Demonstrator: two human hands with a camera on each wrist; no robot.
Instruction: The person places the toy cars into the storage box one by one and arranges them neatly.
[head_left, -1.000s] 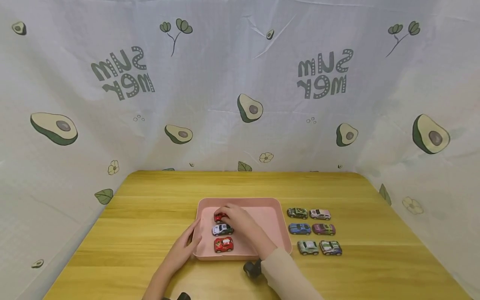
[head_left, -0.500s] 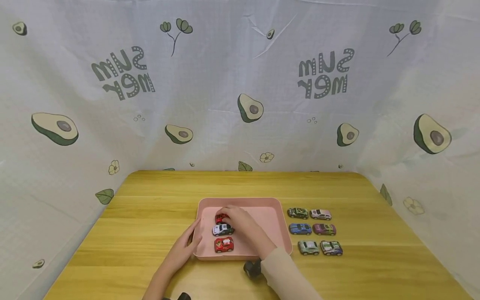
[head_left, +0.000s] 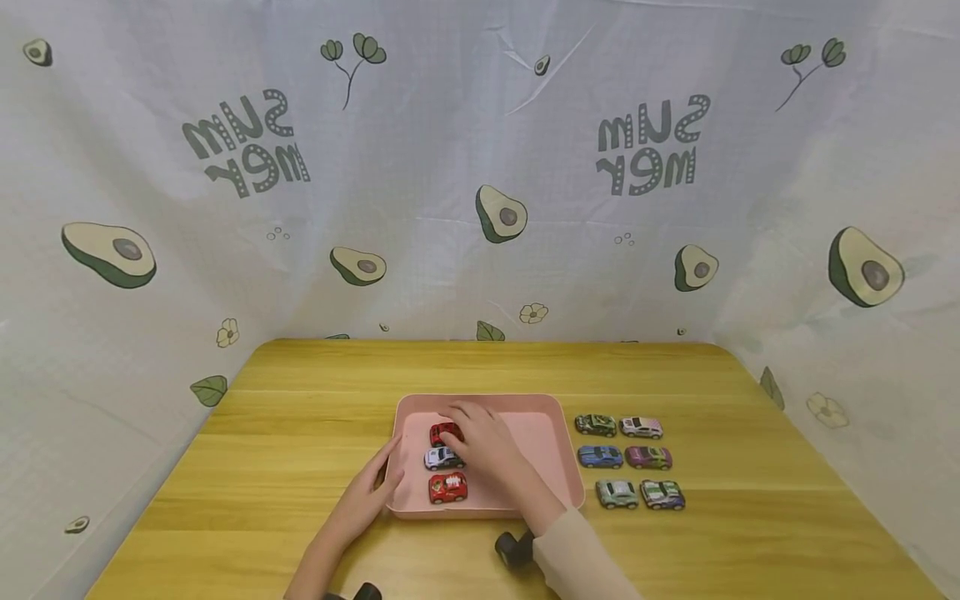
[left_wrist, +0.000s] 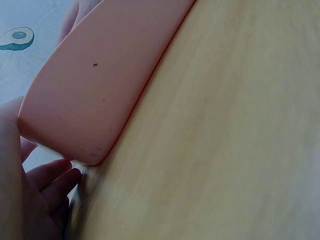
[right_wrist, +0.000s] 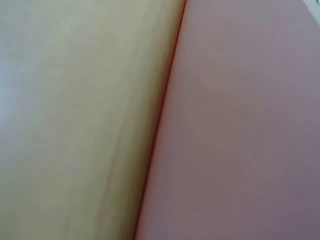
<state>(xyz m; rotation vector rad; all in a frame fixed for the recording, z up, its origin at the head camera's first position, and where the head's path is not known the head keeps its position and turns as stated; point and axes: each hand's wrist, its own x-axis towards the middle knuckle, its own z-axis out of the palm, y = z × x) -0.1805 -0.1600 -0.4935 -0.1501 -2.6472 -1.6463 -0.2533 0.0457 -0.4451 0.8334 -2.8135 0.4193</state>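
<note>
Three toy cars stand in a column at the left inside a pink tray (head_left: 525, 402): a red one with dark markings (head_left: 442, 433) at the back, a white one (head_left: 442, 458) in the middle and a red one with a white print (head_left: 447, 487) in front. My right hand (head_left: 483, 437) hovers by the back red car with fingers spread apart, partly covering the two rear cars. At the tray's left side my left hand (head_left: 363, 500) holds the rim, thumb over the edge; its fingers (left_wrist: 50, 182) show outside the wall in the left wrist view.
Several more toy cars stand right of the tray in two columns, among them a blue car (head_left: 600, 457) and a purple one (head_left: 648, 457). The wooden table (head_left: 300, 433) ends at a printed curtain (head_left: 427, 167) behind. The right wrist view shows only tray wall and table.
My right hand has loosened from the back red car, its fingers parting and shifting slightly right. That car now shows more fully. The left hand has stayed in place.
</note>
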